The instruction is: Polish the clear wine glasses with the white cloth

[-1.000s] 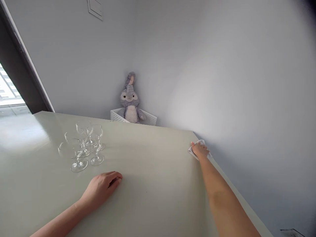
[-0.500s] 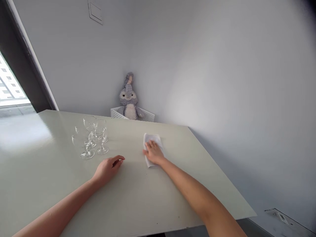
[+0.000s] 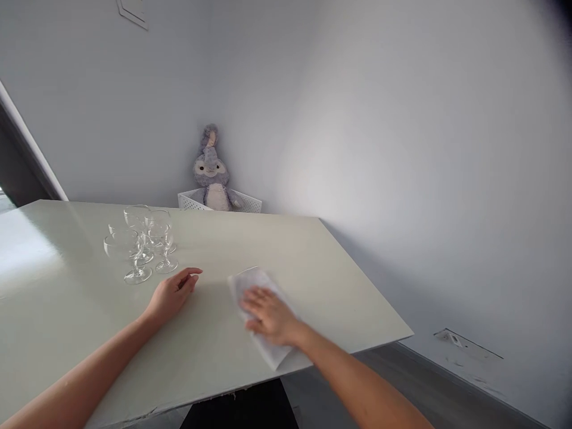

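A folded white cloth (image 3: 243,283) lies on the pale table (image 3: 277,235) near its front edge. Flat on top of the cloth rests my right hand (image 3: 268,316), fingers stretched out and slightly blurred, pressing it down. My left hand (image 3: 173,292) sits on the tabletop to the left, loosely curved with a gap between thumb and forefinger and nothing in it. Just beyond the left hand stands a cluster of several clear stemmed glasses (image 3: 137,275), upright and close together.
Behind the table's far edge, a grey plush rabbit (image 3: 211,173) sits in a white perforated basket (image 3: 251,204). A bare wall (image 3: 379,149) runs along the right side, with a socket plate (image 3: 467,344) low down. The floor (image 3: 402,375) shows past the front edge.
My right hand has drawn the cloth back toward me, close to the table's front edge. The view has shifted right; my left hand keeps its pose beside the glasses.
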A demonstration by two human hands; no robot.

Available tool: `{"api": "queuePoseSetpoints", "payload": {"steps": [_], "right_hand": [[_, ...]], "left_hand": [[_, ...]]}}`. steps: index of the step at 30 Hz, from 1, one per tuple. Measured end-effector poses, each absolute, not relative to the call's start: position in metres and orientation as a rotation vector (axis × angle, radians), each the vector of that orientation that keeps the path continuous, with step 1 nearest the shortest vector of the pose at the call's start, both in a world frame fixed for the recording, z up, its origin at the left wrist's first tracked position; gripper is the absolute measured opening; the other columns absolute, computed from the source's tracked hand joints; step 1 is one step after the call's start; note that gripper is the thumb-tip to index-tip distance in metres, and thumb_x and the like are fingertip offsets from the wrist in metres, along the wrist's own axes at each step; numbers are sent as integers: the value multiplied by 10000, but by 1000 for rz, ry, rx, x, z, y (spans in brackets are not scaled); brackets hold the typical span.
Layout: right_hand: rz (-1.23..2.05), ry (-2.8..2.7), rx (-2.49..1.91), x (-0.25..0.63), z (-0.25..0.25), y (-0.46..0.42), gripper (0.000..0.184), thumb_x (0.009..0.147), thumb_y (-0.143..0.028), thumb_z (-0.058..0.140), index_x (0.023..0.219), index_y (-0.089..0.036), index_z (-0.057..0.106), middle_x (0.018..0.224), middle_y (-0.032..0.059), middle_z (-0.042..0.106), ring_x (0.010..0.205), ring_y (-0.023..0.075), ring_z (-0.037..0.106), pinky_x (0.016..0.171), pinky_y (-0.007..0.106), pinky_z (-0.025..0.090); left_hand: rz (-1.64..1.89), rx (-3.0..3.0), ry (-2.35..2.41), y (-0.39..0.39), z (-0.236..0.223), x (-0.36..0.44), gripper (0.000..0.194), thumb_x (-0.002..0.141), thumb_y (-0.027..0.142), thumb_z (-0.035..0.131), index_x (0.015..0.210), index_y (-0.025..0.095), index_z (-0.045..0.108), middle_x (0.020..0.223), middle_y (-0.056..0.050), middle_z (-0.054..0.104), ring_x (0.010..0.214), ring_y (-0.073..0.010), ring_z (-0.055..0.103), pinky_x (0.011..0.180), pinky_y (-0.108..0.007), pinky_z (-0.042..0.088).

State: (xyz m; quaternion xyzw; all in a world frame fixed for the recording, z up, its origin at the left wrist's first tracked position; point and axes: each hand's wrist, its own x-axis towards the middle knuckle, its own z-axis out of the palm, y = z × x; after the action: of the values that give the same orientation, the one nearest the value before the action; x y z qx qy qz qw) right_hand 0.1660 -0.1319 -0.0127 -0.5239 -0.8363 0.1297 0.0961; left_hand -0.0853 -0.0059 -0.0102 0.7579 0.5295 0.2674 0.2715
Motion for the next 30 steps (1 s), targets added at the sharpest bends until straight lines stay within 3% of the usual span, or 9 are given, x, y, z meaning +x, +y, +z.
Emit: {"api": "queuePoseSetpoints", "payload": {"steps": [4, 8, 13, 18, 24, 28, 30], "right_hand": [[85, -2022, -2201, 274, -29, -147, 501, 893, -451, 244, 1310, -217, 393, 1400, 57, 326, 1307, 220, 217, 1058, 415, 149], [-300, -1457, -2732, 354, -39, -186, 561, 858, -485, 256, 1315, -187, 388, 1410, 121, 281, 1303, 322, 177, 1001, 483, 194], [-360, -1306, -2848, 380, -43, -212, 585, 840, -507, 178, 1257, -195, 445, 1277, 129, 446, 1135, 335, 397, 826, 481, 365], [-374, -1449, -2761, 357, -42, -200, 536, 843, -456, 195, 1175, -193, 524, 1140, 140, 521, 990, 332, 472, 690, 436, 423], [-112, -1714, -2348, 301, -44, -162, 430, 843, -322, 230, 1044, -219, 596, 1048, 102, 556, 860, 252, 550, 677, 386, 441], [358, -1637, -1851, 255, -25, -128, 299, 796, -337, 372, 903, -226, 628, 970, 64, 606, 912, 234, 551, 817, 373, 422], [706, -1437, -1626, 235, -11, -112, 289, 775, -350, 436, 956, -203, 608, 937, 57, 626, 859, 223, 570, 771, 356, 450]], "left_hand": [[723, 2009, 1433, -6, -12, -86, 364, 782, 456, 373, 981, 238, 586, 609, 37, 524, 476, -94, 424, 476, -199, 342], [958, 1819, 1409, -2, -18, -87, 343, 757, 448, 431, 1004, 246, 557, 690, 32, 516, 546, -97, 452, 528, -206, 371], [1271, 1327, 1355, 2, -25, -89, 381, 688, 413, 530, 1007, 214, 467, 779, 18, 495, 568, -87, 465, 501, -203, 385], [1358, 1128, 1401, 2, -31, -91, 391, 685, 357, 536, 1047, 244, 442, 998, -28, 511, 634, -81, 519, 547, -222, 431], [1351, 1044, 1467, 3, -32, -86, 644, 683, 348, 575, 1269, 321, 308, 1293, -83, 365, 713, -104, 574, 636, -269, 467], [1315, 983, 1507, 15, -26, -80, 746, 676, 398, 590, 1321, 314, 226, 1356, -102, 302, 711, -110, 578, 614, -265, 459], [1363, 969, 1504, 24, -23, -77, 771, 672, 406, 599, 1326, 321, 200, 1377, -98, 270, 754, -116, 587, 585, -240, 447]]}}
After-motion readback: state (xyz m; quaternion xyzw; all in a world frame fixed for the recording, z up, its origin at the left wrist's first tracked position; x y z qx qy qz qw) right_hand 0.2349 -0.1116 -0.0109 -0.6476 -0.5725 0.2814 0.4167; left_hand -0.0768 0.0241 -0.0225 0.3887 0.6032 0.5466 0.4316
